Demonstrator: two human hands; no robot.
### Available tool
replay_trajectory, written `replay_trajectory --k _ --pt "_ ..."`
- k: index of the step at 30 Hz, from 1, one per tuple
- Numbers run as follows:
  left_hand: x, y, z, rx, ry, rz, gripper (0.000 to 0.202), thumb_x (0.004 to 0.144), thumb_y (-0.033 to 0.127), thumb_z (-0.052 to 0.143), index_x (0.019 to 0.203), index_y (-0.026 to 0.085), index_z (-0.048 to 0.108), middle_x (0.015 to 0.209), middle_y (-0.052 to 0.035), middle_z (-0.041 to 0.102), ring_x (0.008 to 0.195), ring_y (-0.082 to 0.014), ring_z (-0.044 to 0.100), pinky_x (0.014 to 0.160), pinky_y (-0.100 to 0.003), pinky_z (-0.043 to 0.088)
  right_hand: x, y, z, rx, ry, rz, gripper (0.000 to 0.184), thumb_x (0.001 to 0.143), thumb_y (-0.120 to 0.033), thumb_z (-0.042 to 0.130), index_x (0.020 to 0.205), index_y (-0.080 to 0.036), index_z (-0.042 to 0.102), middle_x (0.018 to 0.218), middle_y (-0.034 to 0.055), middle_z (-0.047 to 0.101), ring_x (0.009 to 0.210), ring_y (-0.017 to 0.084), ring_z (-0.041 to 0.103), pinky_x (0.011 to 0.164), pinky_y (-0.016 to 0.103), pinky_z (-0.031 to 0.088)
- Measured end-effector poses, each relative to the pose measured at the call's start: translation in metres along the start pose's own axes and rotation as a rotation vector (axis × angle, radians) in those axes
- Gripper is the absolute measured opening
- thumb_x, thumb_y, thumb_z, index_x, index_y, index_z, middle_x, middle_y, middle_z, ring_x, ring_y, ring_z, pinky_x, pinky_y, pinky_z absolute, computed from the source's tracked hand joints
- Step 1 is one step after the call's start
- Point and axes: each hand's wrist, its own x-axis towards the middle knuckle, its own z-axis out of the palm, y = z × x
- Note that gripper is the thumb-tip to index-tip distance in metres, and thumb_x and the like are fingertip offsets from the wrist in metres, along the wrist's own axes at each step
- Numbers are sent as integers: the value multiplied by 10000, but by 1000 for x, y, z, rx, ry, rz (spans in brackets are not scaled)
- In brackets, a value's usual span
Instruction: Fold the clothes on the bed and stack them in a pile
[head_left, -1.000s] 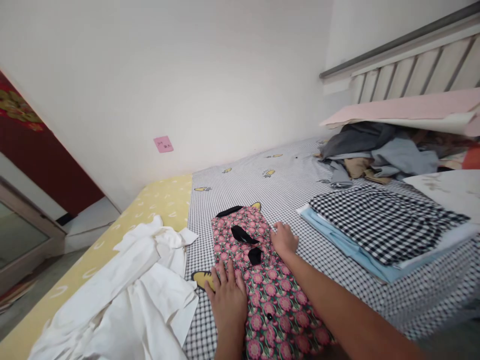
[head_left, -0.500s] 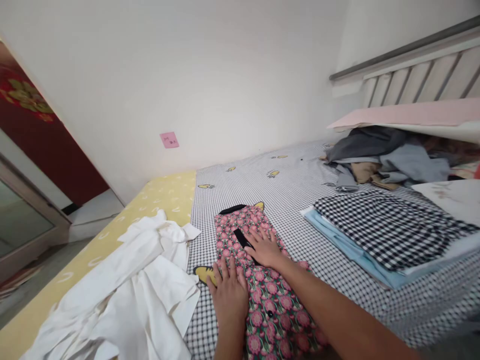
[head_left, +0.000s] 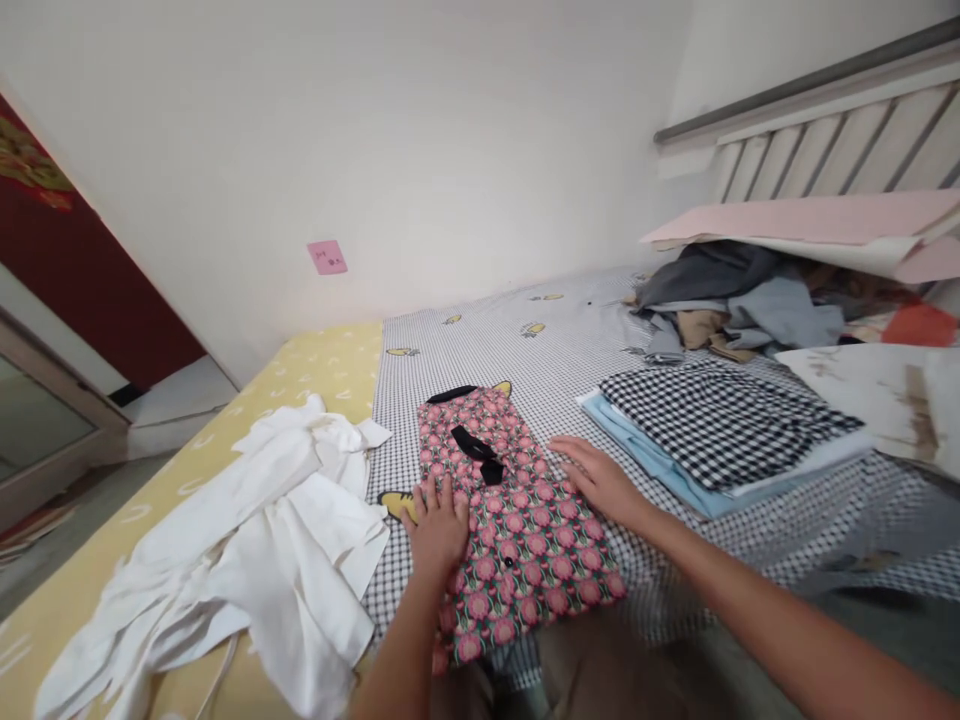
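Head view shows the pink floral garment [head_left: 525, 545] lying folded flat on the bed [head_left: 442, 340], its lower end by the near edge and its black collar [head_left: 452, 394] towards the wall, with the left hand [head_left: 439, 528] pressed palm-down and unclenched, fingers spread, on its left side. Released and grasping nothing, the right hand [head_left: 606, 485] lies just beside the garment's right side, though whether its fingertips touch the fabric I cannot tell. Rumpled white clothing [head_left: 285, 560] spreads towards the bed's left edge, while a black-and-white checked cloth [head_left: 727, 420] tops light blue fabric [head_left: 652, 460] on the right.
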Motion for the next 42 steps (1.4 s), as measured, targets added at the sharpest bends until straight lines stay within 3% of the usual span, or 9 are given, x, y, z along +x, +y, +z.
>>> replay_trajectory --k 3,6,10,13,19,22,27,35,42 --pt "7 -26 -24 -118 -24 46 549 1008 413 298 1511 237 426 1578 -134 463 1453 -256 432 1186 -548 339 -53 17 -25 -249 -37 -49 490 982 -241 384 1447 -292 528 1510 79 532 1379 251 502 1137 500 414" --pt "-12 -66 -53 -127 41 76 576 1028 310 167 1559 136 306 1618 -169 384 1457 -155 416 1183 -377 379 -91 30 -36 -416 -59 -176 618 953 -150 408 1534 -361 399 1598 49 429 1462 258 407 1160 541 371" --pt "-68 -115 -73 141 109 396 563 981 132 282 1527 208 399 1623 -137 385 1520 -189 314 1232 -442 305 -109 34 -32 -510 -98 -331 791 888 -45 443 1564 -431 303 1627 4 387 1531 288 257 1190 636 259" --pt "-102 -128 -72 436 100 614 692 927 18 331 1545 326 363 1644 -94 356 1525 -201 307 1265 -494 191 -102 28 -26 -498 -149 -375 889 829 26 427 1567 -446 279 1653 -14 326 1537 287 229 1196 655 226" --pt "-112 -96 -62 520 143 690 675 945 178 498 1565 362 305 1642 -92 348 1507 -250 344 1272 -545 25 -92 25 -25 -459 -236 -491 938 787 62 430 1574 -420 262 1646 -5 338 1536 259 231 1188 664 246" --pt "-108 -78 -58 494 70 738 733 944 111 421 1582 393 197 1664 -39 296 1532 -207 286 1272 -536 -8 -95 24 -26 -445 -262 -493 936 787 69 444 1561 -433 288 1635 -9 363 1537 252 226 1192 664 240" --pt "-99 -63 -50 461 -81 625 809 894 -7 311 1583 366 106 1674 -46 248 1524 -213 305 1251 -618 89 -89 6 -30 -390 -358 -475 915 817 51 472 1568 -432 271 1636 7 361 1533 258 241 1190 674 216" --pt "-86 -56 -47 427 -195 457 790 879 -30 255 1552 382 221 1667 -33 258 1539 -230 265 1204 -652 208 -73 -7 -51 -314 -496 -315 911 756 28 572 1537 -401 378 1656 6 322 1555 250 171 1225 631 97" --pt "-87 -53 -45 470 -206 422 795 877 -27 227 1551 394 194 1667 -12 270 1540 -215 265 1193 -649 234 -67 -4 -7 -210 -532 -400 918 722 -27 618 1542 -369 386 1653 32 332 1559 255 154 1221 603 35"
